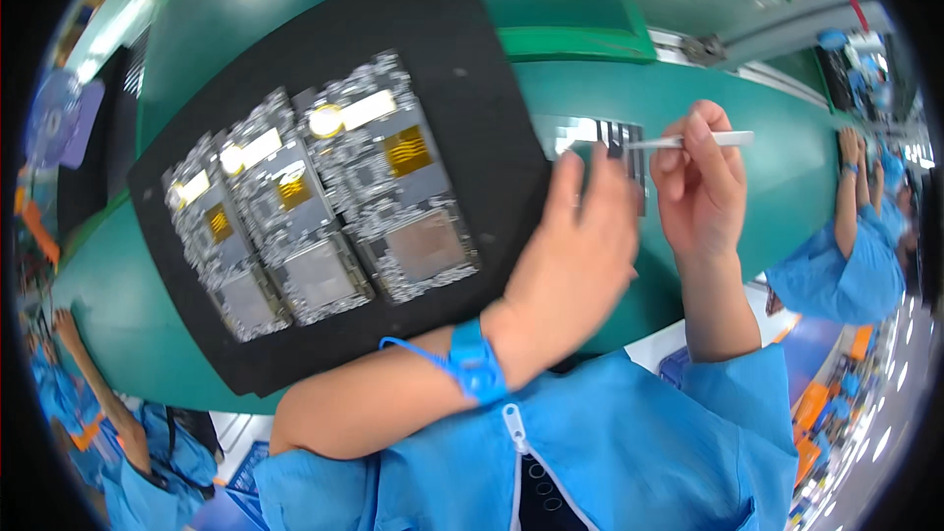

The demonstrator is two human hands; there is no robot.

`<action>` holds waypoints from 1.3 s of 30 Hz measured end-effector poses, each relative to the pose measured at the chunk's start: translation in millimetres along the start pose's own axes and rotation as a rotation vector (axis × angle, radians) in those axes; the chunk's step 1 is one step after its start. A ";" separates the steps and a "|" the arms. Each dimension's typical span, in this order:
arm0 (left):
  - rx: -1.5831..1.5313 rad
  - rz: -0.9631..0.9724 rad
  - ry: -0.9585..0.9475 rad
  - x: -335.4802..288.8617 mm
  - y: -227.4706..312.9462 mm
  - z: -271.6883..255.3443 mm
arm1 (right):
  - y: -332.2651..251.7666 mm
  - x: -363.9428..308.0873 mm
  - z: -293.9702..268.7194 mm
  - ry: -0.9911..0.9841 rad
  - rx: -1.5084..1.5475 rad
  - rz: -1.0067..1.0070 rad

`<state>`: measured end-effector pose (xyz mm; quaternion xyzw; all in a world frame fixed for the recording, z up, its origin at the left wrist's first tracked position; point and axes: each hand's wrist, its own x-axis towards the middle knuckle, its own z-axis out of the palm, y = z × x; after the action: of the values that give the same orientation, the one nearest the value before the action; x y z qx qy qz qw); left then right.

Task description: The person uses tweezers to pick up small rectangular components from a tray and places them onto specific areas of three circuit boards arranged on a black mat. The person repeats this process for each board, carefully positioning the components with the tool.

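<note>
My right hand (701,187) is closed on a pair of light-coloured tweezers (728,139), held level with the tips toward the left. A small dark piece (617,150) sits at those tips, close to my left fingers. My left hand (582,251) reaches across, blurred by motion, its visible fingers stretched out and apart; the thumb is hidden. Behind both hands lies a pale sheet with dark strips (632,134), partly covered by my left hand. To the left, three circuit boards (418,192) with gold patches and silvery plates rest side by side on a black mat (462,69).
The green table (777,167) carries the mat. A raised green edge (575,43) and a metal rail (787,29) run behind. Other people in blue sit at the far right (841,270) and lower left (147,472). A blue wrist strap (476,364) circles my left wrist.
</note>
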<state>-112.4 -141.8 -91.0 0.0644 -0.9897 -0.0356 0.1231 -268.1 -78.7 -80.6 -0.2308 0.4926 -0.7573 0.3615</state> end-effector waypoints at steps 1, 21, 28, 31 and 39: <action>0.005 0.044 0.039 -13.4 1.4 -15.9 | -1.6 0.1 11.5 -0.056 0.066 0.020; 0.158 -0.392 0.226 -128.4 -19.7 -13.9 | 45.9 -19.2 108.5 -0.250 -0.181 0.202; 0.200 -0.367 0.235 -128.3 -21.6 -13.5 | 47.7 -19.8 106.9 -0.248 -0.201 0.166; 0.204 -0.365 0.225 -128.3 -21.8 -15.3 | 48.5 -19.0 106.2 -0.259 -0.208 0.156; 0.204 -0.364 0.217 -127.7 -23.0 -16.8 | 50.4 -18.7 105.7 -0.279 -0.168 0.139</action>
<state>17.3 -148.0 -107.2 0.2574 -0.9412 0.0503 0.2131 -165.5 -138.1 -83.3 -0.3285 0.5141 -0.6470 0.4574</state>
